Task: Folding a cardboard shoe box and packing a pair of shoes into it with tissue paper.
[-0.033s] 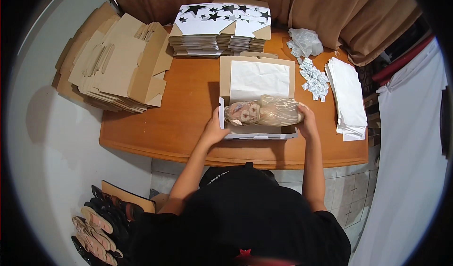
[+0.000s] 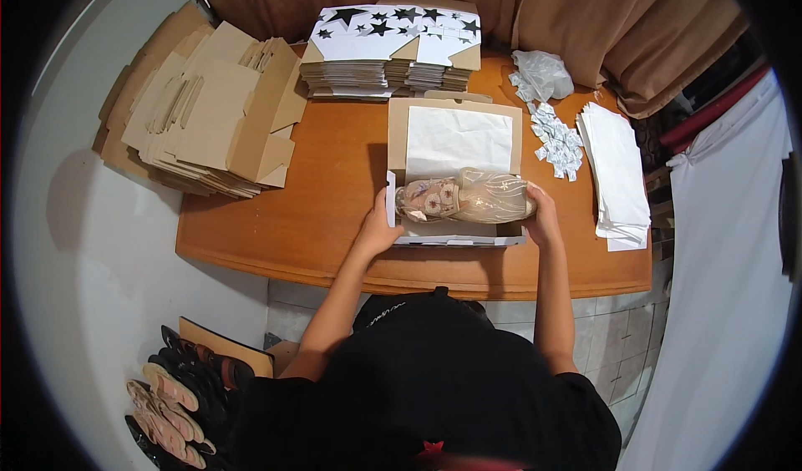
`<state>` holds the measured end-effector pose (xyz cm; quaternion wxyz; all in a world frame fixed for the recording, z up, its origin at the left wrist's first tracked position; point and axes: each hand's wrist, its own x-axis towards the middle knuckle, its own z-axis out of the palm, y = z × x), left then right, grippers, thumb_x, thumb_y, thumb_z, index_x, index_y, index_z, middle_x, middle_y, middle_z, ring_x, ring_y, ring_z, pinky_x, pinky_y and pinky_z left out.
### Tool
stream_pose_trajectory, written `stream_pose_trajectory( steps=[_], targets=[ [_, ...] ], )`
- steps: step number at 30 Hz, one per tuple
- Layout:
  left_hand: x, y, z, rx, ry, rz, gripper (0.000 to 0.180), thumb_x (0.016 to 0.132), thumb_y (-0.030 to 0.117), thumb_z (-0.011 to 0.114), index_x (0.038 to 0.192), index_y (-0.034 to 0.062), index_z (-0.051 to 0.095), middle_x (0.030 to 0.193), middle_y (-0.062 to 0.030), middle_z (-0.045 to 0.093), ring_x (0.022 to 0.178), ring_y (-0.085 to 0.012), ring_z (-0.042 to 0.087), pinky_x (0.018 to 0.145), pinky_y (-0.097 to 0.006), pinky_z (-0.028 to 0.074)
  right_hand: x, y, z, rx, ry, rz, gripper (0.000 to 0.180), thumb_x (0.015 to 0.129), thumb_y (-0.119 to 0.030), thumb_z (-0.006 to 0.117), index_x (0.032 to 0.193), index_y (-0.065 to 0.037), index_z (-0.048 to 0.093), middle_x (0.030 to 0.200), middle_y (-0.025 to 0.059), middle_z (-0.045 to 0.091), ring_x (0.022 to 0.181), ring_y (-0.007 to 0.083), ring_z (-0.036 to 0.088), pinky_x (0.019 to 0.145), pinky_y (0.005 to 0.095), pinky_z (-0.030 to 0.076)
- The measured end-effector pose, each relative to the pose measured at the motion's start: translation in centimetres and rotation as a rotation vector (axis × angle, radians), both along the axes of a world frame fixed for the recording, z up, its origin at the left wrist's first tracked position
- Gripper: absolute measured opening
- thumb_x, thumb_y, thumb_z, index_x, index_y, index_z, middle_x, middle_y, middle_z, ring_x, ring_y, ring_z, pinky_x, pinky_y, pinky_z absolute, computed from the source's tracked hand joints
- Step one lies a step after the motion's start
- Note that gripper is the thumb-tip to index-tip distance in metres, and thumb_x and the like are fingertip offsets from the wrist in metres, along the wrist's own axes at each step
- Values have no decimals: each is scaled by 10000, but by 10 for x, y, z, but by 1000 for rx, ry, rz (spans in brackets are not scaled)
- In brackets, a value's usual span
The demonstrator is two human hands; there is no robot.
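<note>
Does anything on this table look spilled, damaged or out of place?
The small white packets lie in a loose heap beside the crumpled plastic bag, untidy next to the stacked white paper. Whether they spilled, I cannot tell. The open cardboard box shows no clear damage.

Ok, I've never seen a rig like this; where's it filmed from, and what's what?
No machine: a person works barehanded, filmed from above by a fisheye camera on their head, so straight edges bend. The left hand touches the left end of an open box; the right hand cups the right end of a beige patterned bundle in or above it. Grip firmness is unclear. The wooden table also bears flattened cardboard, a starry stack, a plastic bag, small packets and white sheets.
</note>
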<state>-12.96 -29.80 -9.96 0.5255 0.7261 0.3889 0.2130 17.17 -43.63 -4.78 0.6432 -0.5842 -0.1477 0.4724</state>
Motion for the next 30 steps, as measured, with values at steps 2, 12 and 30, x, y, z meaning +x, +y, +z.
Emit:
stream_pose_trajectory(
  steps=[2, 12, 30],
  targets=[
    [-2, 0, 3, -31, 41, 47, 796, 655, 14, 589, 1353, 1, 205, 1197, -263, 489, 1130, -390, 481, 953, -378, 388, -3, 2, 1, 10, 28, 20, 383, 866, -257, 523, 1152, -1, 516, 1028, 108, 588, 887, 228, 599, 696, 408, 530],
    [-2, -8, -6, 38, 151, 117, 717, 728, 33, 502, 1365, -36, 180, 1271, -327, 401, 1186, -431, 413, 1000, -395, 336, -7, 1, -5, -41, -75, -63, 377, 859, -280, 538, 1116, -5, 531, 974, 99, 597, 827, 193, 612, 631, 373, 545],
    [64, 11, 58, 611, 196, -399, 929, 426, 202, 811, 1270, 146, 427, 1134, -114, 534, 1062, -302, 505, 909, -419, 379, -7, -4, 4, -17, -124, -113, 325, 854, -291, 553, 988, 4, 586, 844, 50, 595, 685, 126, 585, 529, 272, 503]
  ],
)
